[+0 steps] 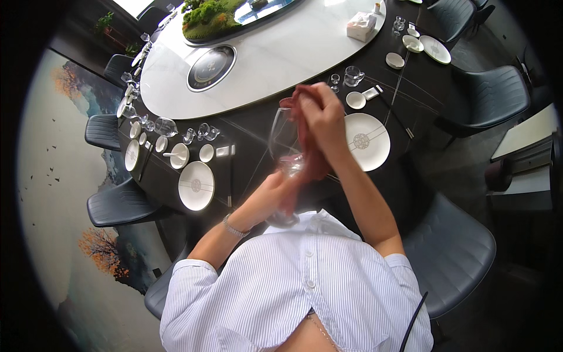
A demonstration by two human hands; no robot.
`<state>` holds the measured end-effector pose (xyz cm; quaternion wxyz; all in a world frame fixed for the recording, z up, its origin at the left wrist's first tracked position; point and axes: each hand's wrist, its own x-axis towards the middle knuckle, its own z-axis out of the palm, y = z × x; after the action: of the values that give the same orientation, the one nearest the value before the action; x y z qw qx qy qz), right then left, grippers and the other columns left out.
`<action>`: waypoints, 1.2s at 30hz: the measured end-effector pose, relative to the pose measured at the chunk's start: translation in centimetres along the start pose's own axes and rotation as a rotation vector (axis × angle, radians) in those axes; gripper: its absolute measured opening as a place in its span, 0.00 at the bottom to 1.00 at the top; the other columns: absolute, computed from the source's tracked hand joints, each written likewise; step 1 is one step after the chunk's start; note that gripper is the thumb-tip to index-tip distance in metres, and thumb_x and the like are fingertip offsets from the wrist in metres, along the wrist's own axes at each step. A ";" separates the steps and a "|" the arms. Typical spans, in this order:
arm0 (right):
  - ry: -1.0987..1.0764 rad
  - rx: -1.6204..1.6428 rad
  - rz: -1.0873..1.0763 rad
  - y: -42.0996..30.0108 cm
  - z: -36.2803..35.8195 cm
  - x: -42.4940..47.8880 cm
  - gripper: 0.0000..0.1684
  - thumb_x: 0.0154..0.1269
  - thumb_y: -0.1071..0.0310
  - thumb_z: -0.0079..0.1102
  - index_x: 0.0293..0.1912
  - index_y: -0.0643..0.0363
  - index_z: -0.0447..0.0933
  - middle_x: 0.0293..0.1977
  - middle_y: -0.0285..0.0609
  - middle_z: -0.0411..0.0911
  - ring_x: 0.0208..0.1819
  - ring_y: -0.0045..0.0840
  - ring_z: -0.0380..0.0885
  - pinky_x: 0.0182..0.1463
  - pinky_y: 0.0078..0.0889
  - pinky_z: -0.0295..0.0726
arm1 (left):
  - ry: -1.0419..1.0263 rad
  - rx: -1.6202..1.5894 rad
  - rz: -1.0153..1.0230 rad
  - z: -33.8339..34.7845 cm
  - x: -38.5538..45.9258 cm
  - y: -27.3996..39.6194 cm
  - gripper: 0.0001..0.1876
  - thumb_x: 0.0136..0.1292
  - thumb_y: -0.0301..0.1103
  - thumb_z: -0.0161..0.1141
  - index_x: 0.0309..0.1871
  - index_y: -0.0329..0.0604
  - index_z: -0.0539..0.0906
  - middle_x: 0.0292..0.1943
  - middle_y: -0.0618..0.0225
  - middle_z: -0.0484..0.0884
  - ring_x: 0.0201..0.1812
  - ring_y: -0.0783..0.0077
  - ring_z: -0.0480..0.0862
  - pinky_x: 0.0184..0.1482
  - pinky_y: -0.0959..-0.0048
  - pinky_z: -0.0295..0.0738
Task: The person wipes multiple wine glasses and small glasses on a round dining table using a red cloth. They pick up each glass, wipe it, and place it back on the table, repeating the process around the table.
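A stemmed glass with a large bowl (pixel 281 134) is held before my chest, above the dark table's edge. My left hand (pixel 272 191) is closed around its lower part, with the glass's foot showing below the fingers. A red cloth (pixel 310 145) hangs along the right side of the bowl and down past my left hand. At the rim my right hand (pixel 320 114) grips this cloth, part of which laps over the glass's mouth. The lower part of the glass is blurred, and the cloth hides some of it.
White plates (pixel 196 185) (pixel 367 143), small bowls (pixel 356 100), chopsticks and several glasses (pixel 165 126) stand around the dark table (pixel 250 132). Its raised white centre (pixel 264 75) bears a tissue box (pixel 361 26) and a moss landscape. Grey chairs (pixel 448 255) (pixel 123 204) stand on both sides.
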<state>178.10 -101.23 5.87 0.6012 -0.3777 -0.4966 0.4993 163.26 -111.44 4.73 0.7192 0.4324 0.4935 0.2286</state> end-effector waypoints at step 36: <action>-0.136 0.725 0.453 2.0 1.0 -5.4 0.18 0.68 0.59 0.43 0.49 0.62 0.68 0.44 0.45 0.75 0.43 0.30 0.76 0.47 0.31 0.76 | 0.010 -0.119 0.654 -8.6 -2.3 11.0 0.20 0.68 0.51 0.46 0.28 0.45 0.65 0.14 0.78 0.56 0.11 0.83 0.58 0.12 0.78 0.63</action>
<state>176.67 -106.11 2.96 0.5363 -0.2076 -0.2322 0.7845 155.63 -103.99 14.06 0.6291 0.5241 0.3180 0.4780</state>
